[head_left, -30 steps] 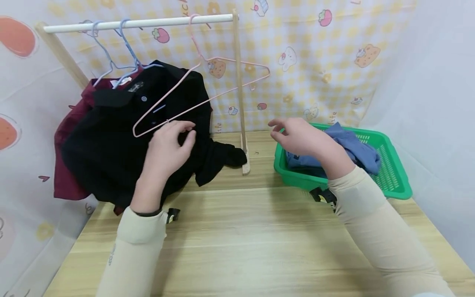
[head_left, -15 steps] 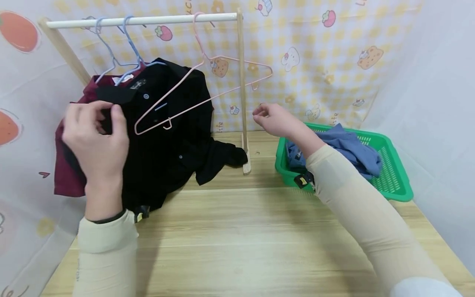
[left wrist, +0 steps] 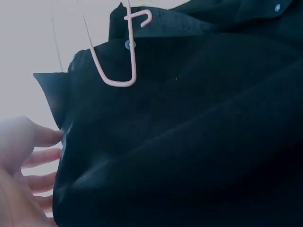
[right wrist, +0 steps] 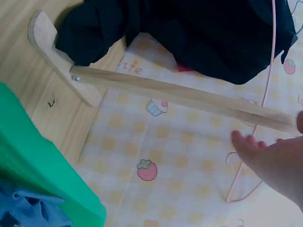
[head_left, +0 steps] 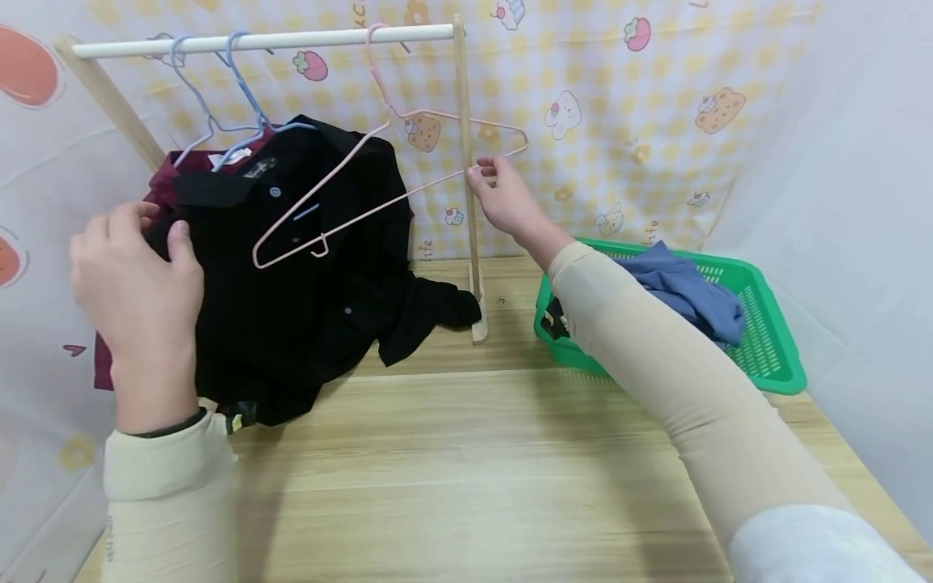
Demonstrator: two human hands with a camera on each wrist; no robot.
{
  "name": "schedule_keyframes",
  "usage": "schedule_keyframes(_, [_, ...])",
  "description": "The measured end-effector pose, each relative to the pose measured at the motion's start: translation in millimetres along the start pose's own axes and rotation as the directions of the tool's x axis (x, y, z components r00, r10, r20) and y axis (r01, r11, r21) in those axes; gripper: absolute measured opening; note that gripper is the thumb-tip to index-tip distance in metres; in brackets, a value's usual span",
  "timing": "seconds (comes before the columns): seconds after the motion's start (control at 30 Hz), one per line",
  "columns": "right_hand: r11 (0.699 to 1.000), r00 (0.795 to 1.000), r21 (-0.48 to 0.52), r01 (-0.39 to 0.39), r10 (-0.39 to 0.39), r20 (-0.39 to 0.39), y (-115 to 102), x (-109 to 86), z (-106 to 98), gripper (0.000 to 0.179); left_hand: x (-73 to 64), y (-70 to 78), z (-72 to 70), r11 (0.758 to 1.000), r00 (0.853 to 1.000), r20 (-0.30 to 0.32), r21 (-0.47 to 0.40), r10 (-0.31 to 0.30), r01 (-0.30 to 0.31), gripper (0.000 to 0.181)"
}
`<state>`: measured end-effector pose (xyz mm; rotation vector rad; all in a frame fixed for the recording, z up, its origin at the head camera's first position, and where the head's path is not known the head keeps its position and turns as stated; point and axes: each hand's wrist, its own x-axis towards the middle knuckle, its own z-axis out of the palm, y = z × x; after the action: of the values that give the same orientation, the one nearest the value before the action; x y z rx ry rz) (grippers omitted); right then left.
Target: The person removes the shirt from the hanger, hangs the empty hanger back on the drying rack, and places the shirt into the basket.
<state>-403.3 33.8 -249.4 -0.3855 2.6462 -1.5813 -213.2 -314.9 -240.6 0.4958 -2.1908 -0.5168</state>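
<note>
My left hand (head_left: 138, 291) is at the left side of a black shirt (head_left: 291, 283), its fingertips right at the cloth's edge. In the left wrist view the fingers (left wrist: 45, 182) are spread loosely along that edge, partly hidden behind it. The shirt hangs from a blue hanger (head_left: 248, 89) on a rack (head_left: 313, 39). My right hand (head_left: 506, 198) is up beside the rack's right wooden post (head_left: 472, 235), fingers loosely bent, close to the bottom bar of a bare pink hanger (head_left: 313, 190). In the right wrist view the post (right wrist: 180, 92) passes between thumb and fingers.
A maroon garment (head_left: 166, 182) on another blue hanger (head_left: 193, 89) hangs behind the black shirt. At the right, a green basket (head_left: 776, 324) holds folded blue cloth (head_left: 692, 291). A black sleeve (head_left: 437, 308) lies on the wooden table (head_left: 466, 453) by the post's foot.
My left hand has moved left across the black shirt to its left edge. My right hand has risen leftward from over the green basket to the rack post.
</note>
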Motion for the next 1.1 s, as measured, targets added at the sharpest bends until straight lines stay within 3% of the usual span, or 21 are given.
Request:
schedule_keyframes(0.2, [0.984,0.991,0.153,0.089,-0.073,-0.109,1.6,11.2,11.6,0.053,10.7,0.3,-0.9,0.998,0.997,0.069,0.04,-0.045,0.042,0.056])
schedule_keyframes(0.5, [0.98,0.99,0.187,0.074,-0.051,-0.128,4.1,18.5,19.1,0.046,12.7,2.3,2.0,0.996,0.999,0.036,0.089,-0.009,0.006,0.049])
schedule_keyframes(0.77, [0.993,0.991,0.105,0.05,-0.036,-0.132,2.9,20.8,22.4,0.046,11.8,5.5,5.2,0.997,1.0,-0.002,0.076,-0.022,0.022,0.043])
schedule_keyframes(1.1, [0.998,0.982,-0.055,0.017,-0.027,-0.185,3.6,23.4,28.9,0.047,14.9,9.7,6.1,0.995,0.992,-0.127,0.089,-0.023,0.034,0.042])
